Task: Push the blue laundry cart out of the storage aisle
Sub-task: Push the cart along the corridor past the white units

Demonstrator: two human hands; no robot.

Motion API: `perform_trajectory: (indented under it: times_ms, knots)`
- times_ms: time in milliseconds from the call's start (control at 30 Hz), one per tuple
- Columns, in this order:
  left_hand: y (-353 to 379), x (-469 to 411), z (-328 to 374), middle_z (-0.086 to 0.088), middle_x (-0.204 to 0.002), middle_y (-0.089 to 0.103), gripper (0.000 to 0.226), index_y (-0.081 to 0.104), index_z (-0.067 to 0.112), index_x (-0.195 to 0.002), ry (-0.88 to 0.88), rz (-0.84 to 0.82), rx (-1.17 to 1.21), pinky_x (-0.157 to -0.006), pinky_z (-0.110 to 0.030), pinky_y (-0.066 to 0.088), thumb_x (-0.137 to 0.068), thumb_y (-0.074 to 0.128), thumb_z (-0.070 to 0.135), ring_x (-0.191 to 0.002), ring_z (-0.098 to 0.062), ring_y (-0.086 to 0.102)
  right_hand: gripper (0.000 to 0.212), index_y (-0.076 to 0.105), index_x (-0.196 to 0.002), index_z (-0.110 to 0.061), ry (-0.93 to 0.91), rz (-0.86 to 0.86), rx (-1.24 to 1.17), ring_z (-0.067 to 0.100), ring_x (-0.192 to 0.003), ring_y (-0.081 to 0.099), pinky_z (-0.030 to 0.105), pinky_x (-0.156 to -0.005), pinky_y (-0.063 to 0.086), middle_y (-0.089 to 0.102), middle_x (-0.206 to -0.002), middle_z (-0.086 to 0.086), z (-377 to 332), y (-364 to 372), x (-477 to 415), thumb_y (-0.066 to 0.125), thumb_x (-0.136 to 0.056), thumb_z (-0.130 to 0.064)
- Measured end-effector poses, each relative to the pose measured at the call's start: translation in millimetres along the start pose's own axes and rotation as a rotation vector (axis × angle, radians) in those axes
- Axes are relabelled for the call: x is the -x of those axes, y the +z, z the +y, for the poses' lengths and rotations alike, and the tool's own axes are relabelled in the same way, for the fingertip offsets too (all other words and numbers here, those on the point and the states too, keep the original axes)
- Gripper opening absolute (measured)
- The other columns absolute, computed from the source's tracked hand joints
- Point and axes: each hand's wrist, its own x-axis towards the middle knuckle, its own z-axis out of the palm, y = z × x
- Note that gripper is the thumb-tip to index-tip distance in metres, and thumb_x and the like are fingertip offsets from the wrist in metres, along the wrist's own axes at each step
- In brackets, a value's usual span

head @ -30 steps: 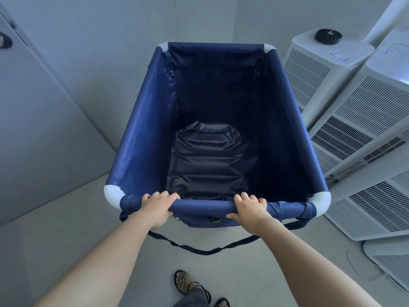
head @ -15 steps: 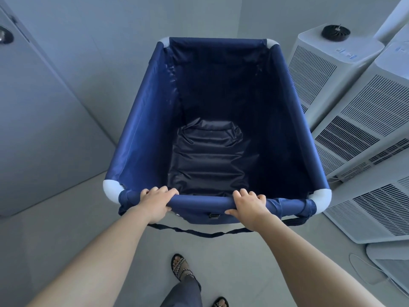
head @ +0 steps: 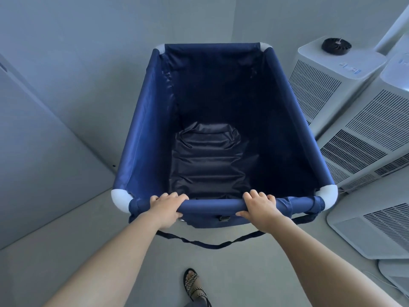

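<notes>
The blue laundry cart (head: 143, 129) fills the middle of the head view, a deep navy fabric bin with white rounded corners. Nothing lies inside but its dark crumpled floor liner (head: 208, 162). My left hand (head: 164, 208) grips the near top rail left of centre, fingers curled over it. My right hand (head: 260, 207) grips the same rail right of centre. A loose blue strap (head: 212, 243) hangs in a loop below the rail.
White vented appliance units (head: 327, 85) stand in a row close along the cart's right side, with another (head: 376, 229) low at the right. A grey wall panel (head: 44, 151) runs along the left. Grey floor (head: 66, 229) lies beneath; a sandalled foot (head: 194, 284) shows below.
The cart and both hands have shifted slightly with my walking; a different sandalled foot has stepped forward. Both grips on the rail are unchanged.
</notes>
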Motion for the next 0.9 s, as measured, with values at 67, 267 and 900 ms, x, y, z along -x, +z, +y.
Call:
perform_trajectory:
  times_ms: [67, 267, 900]
  knots:
    - [-9.2, -13.7, -4.4, 0.004, -0.111, 0.047, 0.027, 0.04, 0.034, -0.121, 0.014, 0.001, 0.002, -0.093, -0.039, 0.029, -0.096, 0.044, 0.025, -0.105, -0.021, 0.042, 0.049, 0.042, -0.117, -0.017, 0.01, 0.005, -0.004, 0.024, -0.105, 0.048, 0.038, -0.093, 0.033, 0.048, -0.115, 0.003, 0.9, -5.9, -12.9, 0.042, -0.09, -0.058]
    - [-31.9, -50.8, -16.2, 0.002, -0.112, 0.048, 0.026, 0.041, 0.033, -0.12, 0.037, 0.016, -0.018, -0.093, -0.041, 0.03, -0.096, 0.045, 0.025, -0.106, -0.023, 0.043, 0.049, 0.042, -0.117, -0.017, 0.033, 0.005, -0.017, 0.024, -0.106, 0.048, 0.039, -0.094, 0.033, 0.048, -0.115, 0.002, 2.5, -22.8, -47.0, 0.042, -0.09, -0.058]
    - [-100.9, -169.7, -42.7, 0.003, -0.116, 0.049, 0.029, 0.039, 0.034, -0.123, 0.069, 0.036, -0.083, -0.092, -0.04, 0.029, -0.096, 0.044, 0.026, -0.109, -0.023, 0.045, 0.05, 0.041, -0.119, -0.018, 0.055, 0.002, -0.025, 0.024, -0.106, 0.048, 0.039, -0.089, 0.034, 0.048, -0.116, 0.001, 20.3, -74.4, -159.3, 0.04, -0.09, -0.058]
